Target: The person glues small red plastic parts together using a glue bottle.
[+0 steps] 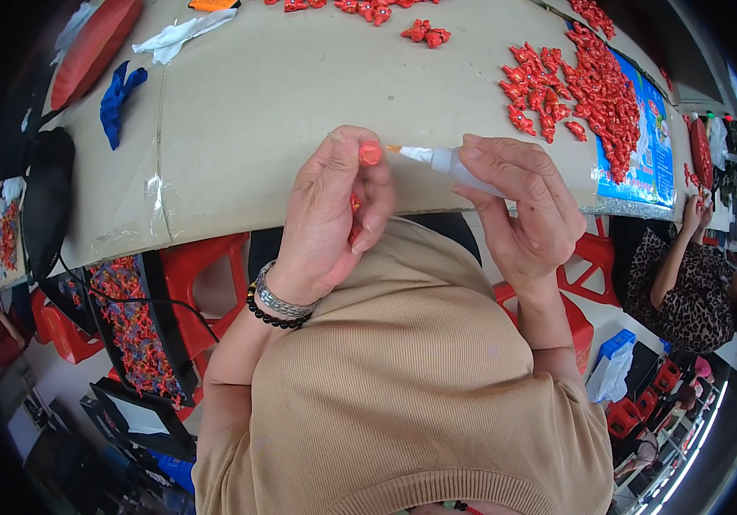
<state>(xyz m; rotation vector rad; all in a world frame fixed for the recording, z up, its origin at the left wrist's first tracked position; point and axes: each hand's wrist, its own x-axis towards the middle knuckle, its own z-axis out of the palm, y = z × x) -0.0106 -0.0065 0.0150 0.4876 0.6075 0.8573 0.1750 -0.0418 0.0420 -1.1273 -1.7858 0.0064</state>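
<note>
My left hand (pixel 334 202), with bracelets at its wrist, pinches a small red plastic piece (pixel 370 154) between thumb and forefinger. More red bits show inside its curled fingers, mostly hidden. Closed around a white squeeze bottle (pixel 463 169), my right hand (pixel 527 193) tilts it sideways. The bottle's thin orange-tipped nozzle points left and ends just beside the red piece; whether they touch I cannot tell. Both hands are over the near edge of the table (pixel 283 112).
A large heap of small red figures (pixel 604 94) lies at the right, partly on a blue printed sheet (pixel 664 142). A small cluster of red figures (pixel 426 33) lies farther back. At the left are a blue cloth (pixel 120 101), white tissue (pixel 181 36) and red tray (pixel 94 56). A co-worker (pixel 686 275) sits right.
</note>
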